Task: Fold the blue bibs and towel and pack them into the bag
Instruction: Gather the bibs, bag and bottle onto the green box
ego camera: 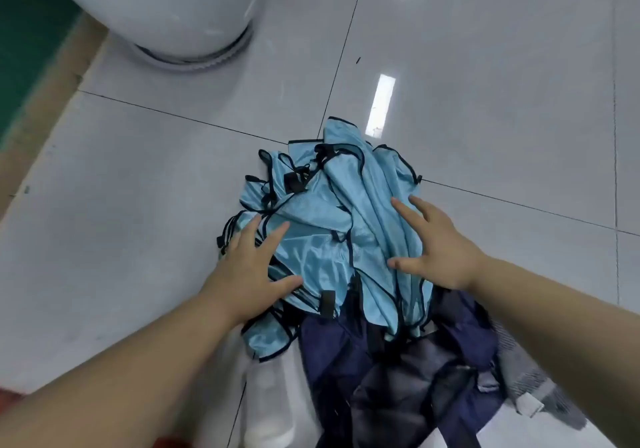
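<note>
Heap of blue bibs, trimmed in black, lying crumpled on the tiled floor, its near edge overlapping the dark navy bag. The left hand is pressing on the heap's left side, the right hand on its right; each grip is lying wide open, fingers spread flat on the cloth, clasping nothing. A grey towel is lying just beside the bag's right edge, a white bottle beside its left.

Glossy grey floor tiles, white rounded base (top left), green strip, pale bottle (blurred)
</note>
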Available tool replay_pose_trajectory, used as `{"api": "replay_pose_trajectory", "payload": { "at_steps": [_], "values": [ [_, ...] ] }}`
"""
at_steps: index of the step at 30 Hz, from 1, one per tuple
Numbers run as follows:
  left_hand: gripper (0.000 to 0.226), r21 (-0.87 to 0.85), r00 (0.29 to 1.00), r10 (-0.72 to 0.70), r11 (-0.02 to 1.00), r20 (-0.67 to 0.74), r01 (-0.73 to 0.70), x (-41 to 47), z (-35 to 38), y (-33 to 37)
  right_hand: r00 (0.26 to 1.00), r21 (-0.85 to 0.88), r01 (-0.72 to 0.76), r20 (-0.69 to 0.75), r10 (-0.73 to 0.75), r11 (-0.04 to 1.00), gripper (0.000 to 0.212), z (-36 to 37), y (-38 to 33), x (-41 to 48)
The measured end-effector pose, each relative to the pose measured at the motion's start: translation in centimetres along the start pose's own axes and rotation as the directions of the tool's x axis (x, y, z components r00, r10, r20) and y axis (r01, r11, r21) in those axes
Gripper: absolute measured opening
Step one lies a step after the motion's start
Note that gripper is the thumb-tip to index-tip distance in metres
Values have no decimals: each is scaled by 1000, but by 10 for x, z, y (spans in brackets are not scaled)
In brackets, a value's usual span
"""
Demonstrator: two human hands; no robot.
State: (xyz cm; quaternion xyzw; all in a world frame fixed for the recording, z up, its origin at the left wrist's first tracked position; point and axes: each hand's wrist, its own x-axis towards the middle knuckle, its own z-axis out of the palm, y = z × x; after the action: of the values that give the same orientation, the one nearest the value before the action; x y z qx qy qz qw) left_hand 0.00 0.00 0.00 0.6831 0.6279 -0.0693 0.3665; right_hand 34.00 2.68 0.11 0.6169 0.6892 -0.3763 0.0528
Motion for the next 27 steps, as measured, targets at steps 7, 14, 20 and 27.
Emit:
{"api": "replay_pose_trajectory", "payload": {
  "at_steps": [7, 14, 20, 27],
  "values": [
    [95, -15, 991, -112, 994, -78, 111, 53, 36, -19, 999, 59, -14, 36, 12, 998, 112, 36, 30, 48],
    [112, -113, 978, -204, 973, -32, 199, 110, 53, -37, 999, 41, -11, 32, 9, 999, 123, 45, 47, 92],
    [119, -184, 977, -197, 961, 80, 209, 134, 69, -54, 997, 112, -31, 81, 22, 993, 123, 58, 51, 114],
    [110, -118, 996, -38, 992, 82, 47, 134, 81, -43, 998, 270, -1, 58, -15, 963, 111, 79, 39, 128]
  ]
}}
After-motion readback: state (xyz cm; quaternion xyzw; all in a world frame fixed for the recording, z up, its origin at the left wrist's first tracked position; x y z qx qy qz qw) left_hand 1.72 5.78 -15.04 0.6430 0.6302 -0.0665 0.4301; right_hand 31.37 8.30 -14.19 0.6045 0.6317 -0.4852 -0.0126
